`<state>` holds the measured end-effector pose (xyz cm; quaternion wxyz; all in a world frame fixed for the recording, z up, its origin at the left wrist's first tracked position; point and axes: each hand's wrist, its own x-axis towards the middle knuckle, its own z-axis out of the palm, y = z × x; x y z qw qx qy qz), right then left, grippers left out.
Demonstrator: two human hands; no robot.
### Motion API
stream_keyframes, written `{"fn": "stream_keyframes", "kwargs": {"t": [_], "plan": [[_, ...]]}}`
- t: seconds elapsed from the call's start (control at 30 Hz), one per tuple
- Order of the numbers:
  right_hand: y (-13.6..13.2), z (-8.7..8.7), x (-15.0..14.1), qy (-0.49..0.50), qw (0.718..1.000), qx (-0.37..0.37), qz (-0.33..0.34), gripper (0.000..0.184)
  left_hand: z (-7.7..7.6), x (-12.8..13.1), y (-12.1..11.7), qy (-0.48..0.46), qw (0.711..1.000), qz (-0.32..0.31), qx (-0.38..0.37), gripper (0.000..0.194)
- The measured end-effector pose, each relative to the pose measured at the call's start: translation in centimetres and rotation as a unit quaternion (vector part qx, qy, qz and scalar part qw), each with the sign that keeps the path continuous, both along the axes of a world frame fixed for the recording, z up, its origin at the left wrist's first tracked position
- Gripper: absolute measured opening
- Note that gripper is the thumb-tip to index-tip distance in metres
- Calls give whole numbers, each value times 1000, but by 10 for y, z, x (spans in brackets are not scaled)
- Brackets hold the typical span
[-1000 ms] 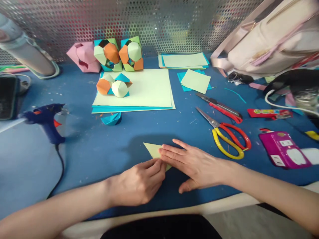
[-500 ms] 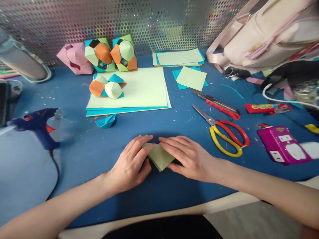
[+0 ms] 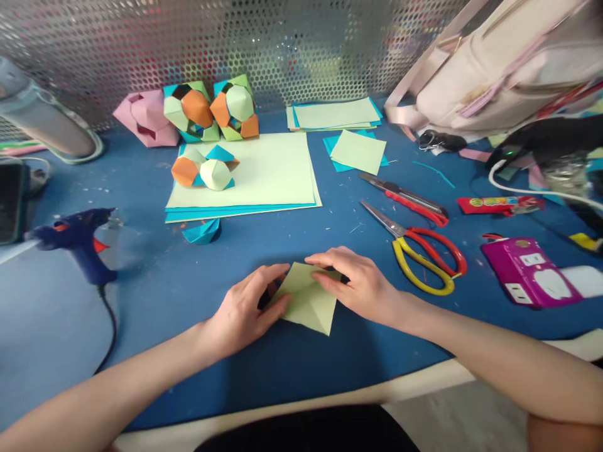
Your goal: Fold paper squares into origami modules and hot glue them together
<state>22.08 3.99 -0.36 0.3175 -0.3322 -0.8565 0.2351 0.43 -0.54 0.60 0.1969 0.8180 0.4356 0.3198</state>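
Note:
A square of pale green paper [image 3: 311, 304] with crease lines across it is spread out on the blue desk between my hands. My left hand [image 3: 247, 307] grips its left edge, thumb in front and the other fingers curled behind. At the upper right edge, my right hand [image 3: 358, 282] pinches the paper between thumb and fingers. A small folded blue paper piece [image 3: 202, 231] lies beyond my left hand. Farther back, a cluster of orange, blue and pale green folded units [image 3: 214, 174] rests on large paper sheets [image 3: 273, 169].
Scissors [image 3: 424, 257] and a box cutter [image 3: 407, 198] lie right of my right hand, near a purple power strip [image 3: 527, 270]. A glue gun [image 3: 80, 238] stands left. Finished paper balls [image 3: 191, 113] and paper stacks [image 3: 336, 115] line the perforated panel [image 3: 325, 56].
The pale green paper has gone from a folded triangle to an opened, turned square. My right hand has shifted its hold to the upper right edge. The view has moved slightly.

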Motion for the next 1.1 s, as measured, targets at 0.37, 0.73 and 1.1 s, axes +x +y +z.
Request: {"fn": "stream_keyframes", "kwargs": {"t": [0.37, 0.73, 1.1], "plan": [[-10, 0, -1, 50, 973, -222, -27, 60, 6, 0, 2, -225, 910, 172, -303, 17], [-3, 18, 5, -30, 966, -254, 26, 68, 4, 2, 6, -193, 948, 119, -226, 22], [-3, 8, 5, 15, 970, -243, -18, 68, 2, 1, 10, -168, 951, 158, -205, 9]]}}
